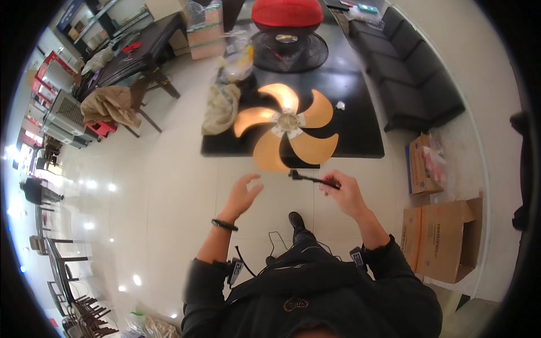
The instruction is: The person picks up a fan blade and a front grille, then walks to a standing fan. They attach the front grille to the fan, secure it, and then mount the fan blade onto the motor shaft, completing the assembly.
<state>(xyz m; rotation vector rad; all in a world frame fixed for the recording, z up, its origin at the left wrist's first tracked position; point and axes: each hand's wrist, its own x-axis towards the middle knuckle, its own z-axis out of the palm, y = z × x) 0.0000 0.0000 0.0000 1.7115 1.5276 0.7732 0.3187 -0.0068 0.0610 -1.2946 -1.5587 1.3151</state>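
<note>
My right hand point(342, 190) is closed around a slim black stick-like tool point(311, 179) with a wider block at its far end; its exact kind I cannot make out. The tool points left, in front of the table's near edge. My left hand point(245, 194) hangs in the air to the left of it, with fingers apart and nothing in them. Just beyond both hands, an orange fan blade wheel point(314, 147) with several curved blades and a pale hub lies on the black table point(360, 129). One blade sticks out past the table's near edge.
On the table are a crumpled pale cloth point(221, 110), a small white piece point(340, 105), a round black fan grille point(315, 53) and a red cover point(287, 14). A black sofa point(406, 73) and cardboard boxes point(442, 239) stand right. A chair with a brown jacket point(111, 105) stands left.
</note>
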